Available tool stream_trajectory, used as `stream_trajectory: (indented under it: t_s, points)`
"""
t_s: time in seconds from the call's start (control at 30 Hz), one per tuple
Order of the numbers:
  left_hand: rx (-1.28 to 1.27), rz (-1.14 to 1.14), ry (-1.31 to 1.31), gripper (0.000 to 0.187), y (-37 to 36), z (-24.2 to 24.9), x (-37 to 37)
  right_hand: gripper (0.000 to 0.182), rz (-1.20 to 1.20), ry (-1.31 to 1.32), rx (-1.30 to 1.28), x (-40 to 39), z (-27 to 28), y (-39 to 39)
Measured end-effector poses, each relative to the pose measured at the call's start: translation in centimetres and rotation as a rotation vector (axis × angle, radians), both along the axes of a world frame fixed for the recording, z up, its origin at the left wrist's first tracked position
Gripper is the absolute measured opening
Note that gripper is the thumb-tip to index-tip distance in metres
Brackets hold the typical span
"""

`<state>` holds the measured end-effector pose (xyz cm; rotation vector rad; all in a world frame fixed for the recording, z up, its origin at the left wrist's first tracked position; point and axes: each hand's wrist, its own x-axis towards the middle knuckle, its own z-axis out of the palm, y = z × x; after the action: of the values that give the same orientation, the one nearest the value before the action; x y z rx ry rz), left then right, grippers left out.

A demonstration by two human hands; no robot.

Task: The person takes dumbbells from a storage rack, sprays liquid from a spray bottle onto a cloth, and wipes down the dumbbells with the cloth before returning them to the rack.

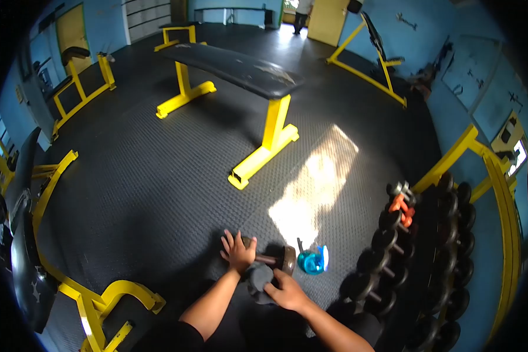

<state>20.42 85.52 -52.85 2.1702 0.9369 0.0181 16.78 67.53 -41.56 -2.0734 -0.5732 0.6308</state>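
Observation:
A brown dumbbell lies on the black floor in front of me, its bar running left to right. My left hand rests at the dumbbell's left end with the fingers spread. Closer to my body, my right hand is closed on the edge of a dark grey, rounded, soft-looking bundle. That bundle overlaps the near side of the dumbbell in this view. Just right of the dumbbell sits a translucent blue bottle.
Two rows of black dumbbells line the right side, with small orange dumbbells among them. Ahead stands a flat bench on yellow legs. A yellow-framed machine is at left. A person stands near the far doorway.

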Motion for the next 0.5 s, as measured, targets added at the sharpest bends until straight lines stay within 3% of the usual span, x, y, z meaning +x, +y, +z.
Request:
stream_trajectory:
  t_s: [0.03, 0.1, 0.17, 0.2, 0.23, 0.3, 0.33, 0.37, 0.5]
  points:
    - [0.082, -0.003, -0.08, 0.081, -0.6, 1.1, 0.1, 0.041, 0.012, -0.067, -0.002, 0.4, 3.0, 0.9]
    - [-0.218, -0.126, -0.465, 0.073, -0.3, 0.8, 0.3, 0.037, -0.006, -0.166, 0.219, 1.6, 2.4, 1.6]
    - [-1.03, -0.082, -0.301, 0.076, -0.5, 2.1, 0.7, 0.035, -0.079, -0.044, 0.177, 2.9, 3.2, 1.3]
    - [-1.402, -0.069, -0.196, 0.084, -0.6, 5.4, -0.2, 0.035, -0.169, 0.055, 0.136, 3.5, 2.9, 1.0]
    - [-1.595, -0.051, -0.16, 0.082, -1.2, 9.7, -1.3, 0.035, -0.256, 0.153, 0.092, 3.6, 2.7, 0.7]
    - [-1.544, -0.055, -0.172, 0.066, -3.0, 11.4, -2.8, 0.044, -0.323, -0.018, 0.105, 2.8, -1.8, 0.3]
    - [-0.995, -0.258, -0.14, 0.06, -3.8, 11.0, -3.3, 0.041, -0.335, 0.156, 0.147, 2.2, -1.4, 0.2]
    - [-0.748, -0.424, -0.137, 0.055, -4.6, 10.9, -4.3, 0.038, -0.345, 0.324, 0.193, 1.8, -0.7, 0.2]
    - [-0.609, -0.091, 0.268, 0.061, -6.5, 17.8, -5.1, 0.026, -0.262, 0.405, 0.025, 1.7, 4.4, -0.3]
